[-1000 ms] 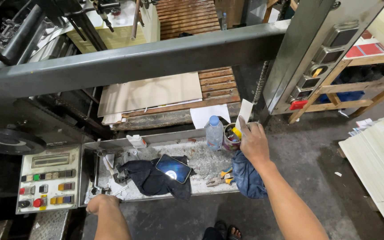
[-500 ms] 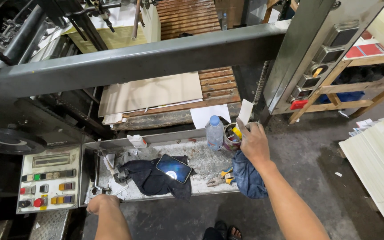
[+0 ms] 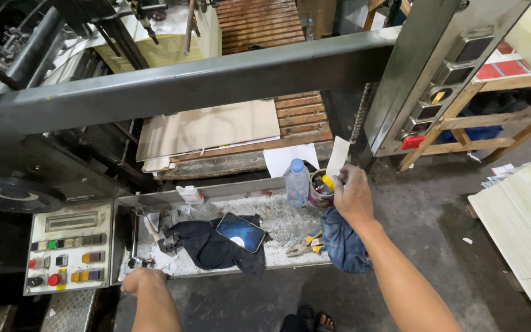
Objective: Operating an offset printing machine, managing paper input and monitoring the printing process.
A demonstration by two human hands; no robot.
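My right hand (image 3: pixel 353 195) is closed on a small white paper strip (image 3: pixel 338 157), held upright just over an open tin can (image 3: pixel 321 189) full of small tools. A clear plastic bottle with a blue cap (image 3: pixel 297 182) stands right beside the can. My left hand (image 3: pixel 139 281) rests in a fist on the front left edge of the metal shelf (image 3: pixel 278 230), close to a lever. On the shelf lie a dark cloth (image 3: pixel 207 246) with a phone (image 3: pixel 240 232) on it, pliers with yellow handles (image 3: pixel 305 245) and a blue rag (image 3: pixel 342 245).
A control panel (image 3: pixel 70 247) with coloured buttons sits left of the shelf. A heavy grey machine beam (image 3: pixel 216 77) crosses above. A stack of brown board (image 3: pixel 210 129) lies on a wooden pallet behind. Cream sheets (image 3: pixel 523 221) are piled at the right. My sandalled feet (image 3: pixel 308 321) stand on concrete.
My right hand with the paper strip has shifted slightly lower and closer to the tin can. My left hand stays put at the shelf edge.
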